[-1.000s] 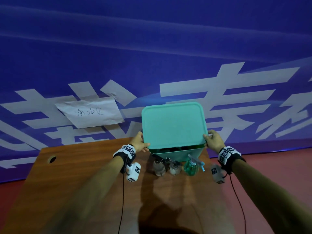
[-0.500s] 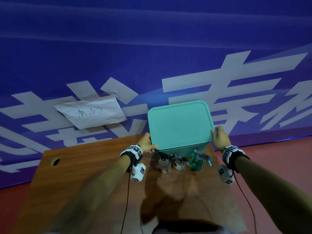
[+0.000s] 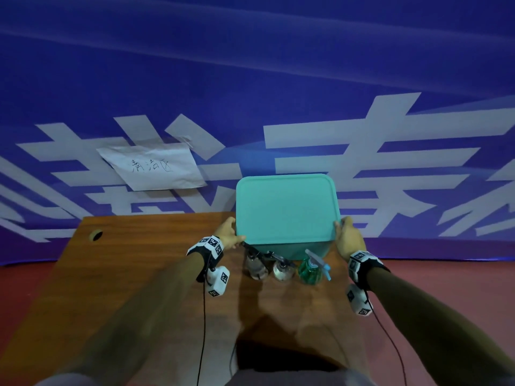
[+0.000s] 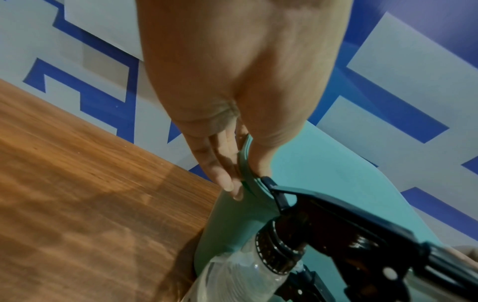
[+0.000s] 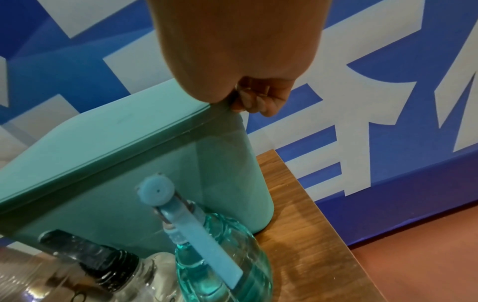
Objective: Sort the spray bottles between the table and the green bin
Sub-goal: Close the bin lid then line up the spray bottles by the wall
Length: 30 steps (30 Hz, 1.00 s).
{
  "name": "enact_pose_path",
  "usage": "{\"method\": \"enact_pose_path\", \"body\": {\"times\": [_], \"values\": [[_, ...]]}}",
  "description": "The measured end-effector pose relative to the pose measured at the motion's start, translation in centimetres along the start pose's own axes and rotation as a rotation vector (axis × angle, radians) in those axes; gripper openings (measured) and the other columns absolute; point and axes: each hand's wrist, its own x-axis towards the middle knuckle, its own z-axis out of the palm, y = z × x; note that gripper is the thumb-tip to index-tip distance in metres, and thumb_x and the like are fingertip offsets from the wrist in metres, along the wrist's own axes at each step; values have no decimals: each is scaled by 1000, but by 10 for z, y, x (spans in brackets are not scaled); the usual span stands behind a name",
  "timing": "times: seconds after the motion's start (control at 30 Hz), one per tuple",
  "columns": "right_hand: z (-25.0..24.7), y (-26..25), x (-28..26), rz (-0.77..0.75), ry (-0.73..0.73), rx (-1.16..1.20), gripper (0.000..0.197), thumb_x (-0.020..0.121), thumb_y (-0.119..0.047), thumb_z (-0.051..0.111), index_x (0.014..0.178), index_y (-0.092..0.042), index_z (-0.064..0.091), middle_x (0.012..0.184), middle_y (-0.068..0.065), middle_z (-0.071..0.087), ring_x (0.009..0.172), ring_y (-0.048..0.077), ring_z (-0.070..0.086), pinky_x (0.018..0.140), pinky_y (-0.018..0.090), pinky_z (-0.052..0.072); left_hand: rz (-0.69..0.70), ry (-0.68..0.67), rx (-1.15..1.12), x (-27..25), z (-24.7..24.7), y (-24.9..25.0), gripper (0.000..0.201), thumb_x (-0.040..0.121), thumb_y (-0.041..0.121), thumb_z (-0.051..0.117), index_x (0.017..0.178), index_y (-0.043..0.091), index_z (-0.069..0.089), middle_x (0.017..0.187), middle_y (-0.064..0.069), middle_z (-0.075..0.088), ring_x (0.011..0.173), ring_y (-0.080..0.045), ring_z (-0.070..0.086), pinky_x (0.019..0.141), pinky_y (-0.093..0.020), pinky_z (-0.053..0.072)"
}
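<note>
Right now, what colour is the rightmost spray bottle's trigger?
Light blue, on the round teal-green spray bottle; clearest in the right wrist view.

Mint-green plastic bin lid point(image 3: 284, 208); teal ribbed spray bottle point(image 3: 308, 270); brown wood-grain tabletop point(image 3: 133, 274); blue-and-white banner point(image 3: 250, 79).

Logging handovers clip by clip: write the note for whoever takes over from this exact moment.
Left hand grips the left edge of the green bin's lid; right hand grips its right edge.
The green bin stands at the far right of the table; whether the lid is fully seated cannot be told.
Two clear spray bottles and a teal one stand in front of it.
Done: hands on the lid. Left: sort the bottles.
</note>
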Motion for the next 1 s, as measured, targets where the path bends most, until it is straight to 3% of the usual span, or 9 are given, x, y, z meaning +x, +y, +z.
{"method": "enact_pose_path", "body": {"times": [0.2, 0.33, 0.43, 0.57, 0.7, 0.8, 1.0], "values": [[0, 3, 4, -26, -12, -84, 29, 105, -39, 34, 108, -11, 38, 93, 23, 67, 87, 42, 64, 69, 44, 48, 1, 38, -24, 2, 1, 7, 55, 91, 7, 71, 137, 8, 41, 79, -2, 66, 68, -19, 68, 60, -31, 59], [1, 1, 10, -21, -12, -95, 27, 106, -38, 32, 106, -11, 37, 89, 21, 66, 84, 41, 64, 65, 41, 43, -4, 21, -32, 2, 0, 10, 52, 92, 7, 69, 135, 9, 42, 80, -6, 68, 71, -23, 68, 68, -37, 61], [3, 0, 12, -7, -39, -110, 26, 106, -37, 30, 104, -11, 34, 82, 17, 61, 85, 41, 64, 65, 41, 42, -9, 25, -25, 3, 0, 9, 51, 92, 9, 70, 135, 9, 43, 80, -7, 69, 69, -22, 68, 61, -32, 59], [2, 0, 18, -7, -102, -154, 24, 107, -35, 27, 102, -12, 30, 94, 24, 66, 91, 42, 64, 70, 43, 42, -60, 28, 17, 3, -1, 12, 46, 88, 14, 74, 123, 13, 44, 91, -11, 72, 71, -22, 69, 59, -30, 58], [3, -3, 27, 6, -159, -215, 25, 106, -35, 27, 106, -10, 32, 102, 24, 66, 94, 40, 65, 75, 45, 46, -113, 39, 57, 5, -1, 14, 45, 84, 16, 78, 115, 15, 46, 97, -9, 70, 75, -22, 69, 67, -35, 60], [3, -3, 34, 30, -197, -244, 26, 105, -31, 29, 112, -7, 34, 105, 25, 67, 97, 40, 65, 85, 51, 50, -159, 77, 138, 9, -1, 19, 46, 77, 21, 82, 111, 15, 51, 103, -7, 68, 92, -26, 69, 79, -39, 58], [2, -6, 38, 79, -244, -256, 31, 105, -34, 28, 116, -6, 34, 109, 26, 65, 102, 40, 64, 89, 51, 49, -161, 126, 136, 24, -8, 21, 26, 85, 26, 76, 84, 18, 51, 99, -8, 71, 92, -31, 70, 81, -40, 58]]}}
